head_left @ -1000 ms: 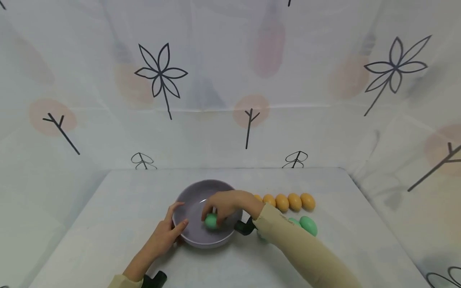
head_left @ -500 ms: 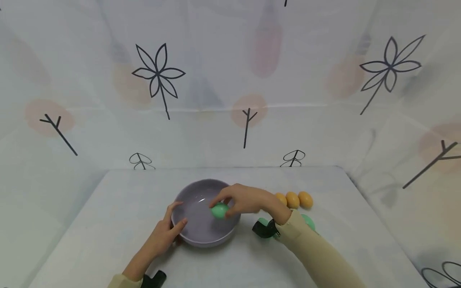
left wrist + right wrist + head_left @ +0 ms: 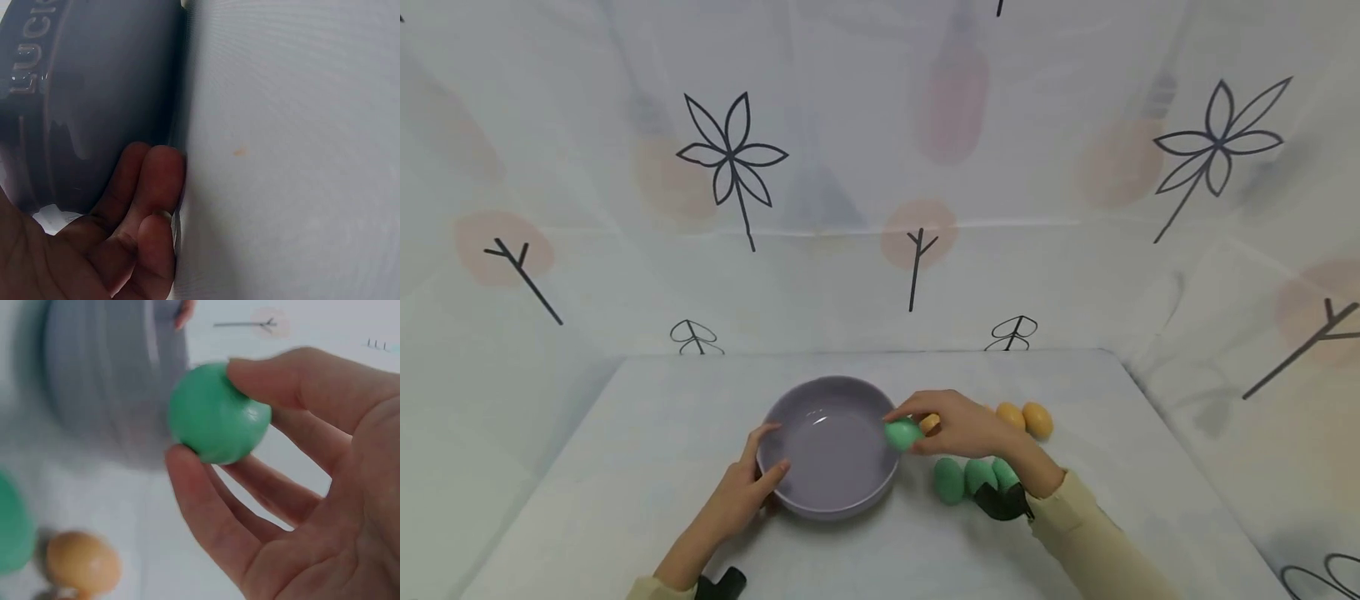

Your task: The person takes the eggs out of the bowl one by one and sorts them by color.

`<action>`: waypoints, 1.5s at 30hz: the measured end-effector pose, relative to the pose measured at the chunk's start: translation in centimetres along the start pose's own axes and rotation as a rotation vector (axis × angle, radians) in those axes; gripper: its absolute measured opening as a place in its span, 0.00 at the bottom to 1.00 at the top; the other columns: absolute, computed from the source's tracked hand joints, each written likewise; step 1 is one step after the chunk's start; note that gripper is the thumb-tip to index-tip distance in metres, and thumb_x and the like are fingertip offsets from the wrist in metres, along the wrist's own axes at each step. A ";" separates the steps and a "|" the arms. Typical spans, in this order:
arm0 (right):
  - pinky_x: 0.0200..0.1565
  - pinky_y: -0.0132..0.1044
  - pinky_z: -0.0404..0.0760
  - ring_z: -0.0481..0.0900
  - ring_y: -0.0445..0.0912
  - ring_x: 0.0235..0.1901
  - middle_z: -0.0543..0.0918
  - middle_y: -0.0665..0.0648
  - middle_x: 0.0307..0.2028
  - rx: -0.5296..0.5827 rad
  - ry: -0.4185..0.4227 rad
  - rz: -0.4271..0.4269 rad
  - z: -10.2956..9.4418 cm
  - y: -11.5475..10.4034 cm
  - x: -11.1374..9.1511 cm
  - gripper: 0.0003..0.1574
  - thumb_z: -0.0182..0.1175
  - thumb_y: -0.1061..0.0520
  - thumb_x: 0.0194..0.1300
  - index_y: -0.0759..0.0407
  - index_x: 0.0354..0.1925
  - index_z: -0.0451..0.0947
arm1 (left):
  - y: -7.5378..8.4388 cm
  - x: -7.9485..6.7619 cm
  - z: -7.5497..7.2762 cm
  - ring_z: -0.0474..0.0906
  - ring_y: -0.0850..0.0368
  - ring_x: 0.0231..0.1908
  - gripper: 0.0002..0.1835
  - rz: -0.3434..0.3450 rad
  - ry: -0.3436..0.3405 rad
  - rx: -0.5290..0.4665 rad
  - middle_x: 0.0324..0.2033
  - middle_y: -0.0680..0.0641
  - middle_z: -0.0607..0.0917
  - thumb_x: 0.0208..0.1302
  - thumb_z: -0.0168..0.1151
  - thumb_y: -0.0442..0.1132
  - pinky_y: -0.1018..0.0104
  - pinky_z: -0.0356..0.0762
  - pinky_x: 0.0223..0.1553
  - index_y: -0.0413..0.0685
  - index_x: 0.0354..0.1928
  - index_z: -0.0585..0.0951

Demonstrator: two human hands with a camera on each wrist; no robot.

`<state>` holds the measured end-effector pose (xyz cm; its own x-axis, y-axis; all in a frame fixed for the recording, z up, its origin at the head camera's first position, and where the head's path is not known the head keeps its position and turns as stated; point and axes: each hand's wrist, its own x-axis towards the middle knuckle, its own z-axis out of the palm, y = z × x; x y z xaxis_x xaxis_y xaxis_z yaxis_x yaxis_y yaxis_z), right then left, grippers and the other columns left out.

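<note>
A grey-purple bowl (image 3: 827,475) stands on the table, with raised letters on its outer wall (image 3: 94,94) in the left wrist view. My left hand (image 3: 735,500) grips its left side, thumb over the rim and fingers (image 3: 164,178) against the outside near the tabletop. Just at the bowl's right rim, my right hand (image 3: 962,427) pinches a green egg (image 3: 902,434) between thumb and fingers. The right wrist view shows this green egg (image 3: 219,414) held in front of the bowl's wall (image 3: 106,381).
Several green eggs (image 3: 949,481) lie to the right of the bowl, partly hidden by the right wrist's black camera mount (image 3: 1002,502). Behind them runs a row of yellow-orange eggs (image 3: 1037,421), partly covered by the right hand. A patterned cloth (image 3: 820,283) hangs behind the white table (image 3: 700,392).
My right hand has lifted the green egg from inside the bowl and carried it right, to the rim. The left hand has kept its grip, and the bowl has stayed in place.
</note>
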<state>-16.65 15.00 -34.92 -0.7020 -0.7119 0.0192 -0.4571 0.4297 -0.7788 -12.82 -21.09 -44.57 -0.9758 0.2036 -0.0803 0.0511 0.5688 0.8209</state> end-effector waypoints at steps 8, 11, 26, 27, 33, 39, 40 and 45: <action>0.51 0.47 0.78 0.77 0.49 0.51 0.80 0.49 0.55 -0.006 0.164 0.072 -1.6 3.2 -4.7 0.26 0.67 0.58 0.64 0.51 0.61 0.78 | 0.1 0.0 0.0 0.74 0.55 0.20 0.32 -0.011 -0.002 -0.010 0.19 0.49 0.78 0.72 0.57 0.54 0.65 0.69 0.25 0.67 0.73 0.55; 0.54 0.55 0.75 0.77 0.52 0.54 0.79 0.50 0.57 -0.007 0.212 0.123 -2.5 4.0 -6.5 0.27 0.67 0.57 0.65 0.50 0.62 0.77 | 0.2 -0.1 0.0 0.74 0.55 0.20 0.32 -0.008 0.004 -0.009 0.19 0.49 0.78 0.72 0.57 0.54 0.65 0.69 0.25 0.67 0.73 0.56; 0.51 0.41 0.77 0.79 0.46 0.51 0.78 0.48 0.59 -0.115 0.398 0.287 -4.4 6.5 -14.4 0.29 0.68 0.52 0.65 0.49 0.63 0.76 | 0.1 0.1 -0.2 0.74 0.55 0.21 0.32 -0.004 0.000 -0.014 0.19 0.50 0.79 0.72 0.57 0.54 0.65 0.69 0.25 0.68 0.73 0.56; 0.51 0.41 0.77 0.79 0.45 0.52 0.78 0.49 0.60 -0.114 0.406 0.295 -4.5 6.6 -14.7 0.29 0.68 0.52 0.65 0.49 0.63 0.76 | 0.1 0.1 -0.2 0.74 0.55 0.21 0.32 -0.005 0.000 -0.014 0.19 0.50 0.79 0.72 0.57 0.54 0.65 0.69 0.25 0.68 0.73 0.55; 0.47 0.40 0.79 0.79 0.53 0.53 0.76 0.58 0.61 -0.111 0.419 0.370 -4.3 7.2 -16.4 0.30 0.69 0.51 0.64 0.54 0.63 0.75 | -0.1 0.1 -0.1 0.74 0.55 0.21 0.32 0.003 0.008 -0.004 0.18 0.50 0.79 0.72 0.57 0.54 0.65 0.69 0.25 0.68 0.73 0.56; 0.43 0.45 0.77 0.77 0.57 0.53 0.75 0.62 0.62 -0.093 0.451 0.482 -4.0 7.6 -17.6 0.34 0.69 0.47 0.64 0.55 0.65 0.74 | -0.2 0.1 0.1 0.73 0.56 0.21 0.32 -0.002 0.020 0.002 0.20 0.49 0.78 0.72 0.57 0.54 0.64 0.69 0.27 0.68 0.72 0.56; 0.43 0.45 0.77 0.77 0.55 0.53 0.75 0.62 0.62 -0.101 0.457 0.486 -4.0 7.7 -17.8 0.34 0.69 0.47 0.64 0.55 0.65 0.74 | -0.2 0.1 0.1 0.73 0.56 0.21 0.32 0.000 0.022 0.002 0.20 0.49 0.78 0.72 0.57 0.53 0.64 0.69 0.27 0.67 0.72 0.57; 0.44 0.42 0.77 0.79 0.48 0.51 0.75 0.61 0.63 -0.145 0.481 0.500 -3.8 8.5 -18.9 0.35 0.69 0.47 0.64 0.56 0.66 0.73 | 0.0 0.0 0.2 0.73 0.56 0.21 0.32 0.000 0.018 0.000 0.20 0.49 0.78 0.71 0.57 0.54 0.64 0.69 0.26 0.67 0.72 0.57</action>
<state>-9.38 34.20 -39.53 -0.9948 -0.1005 -0.0178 -0.0622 0.7344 -0.6758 -12.81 -20.97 -44.68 -0.9795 0.1887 -0.0703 0.0507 0.5686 0.8210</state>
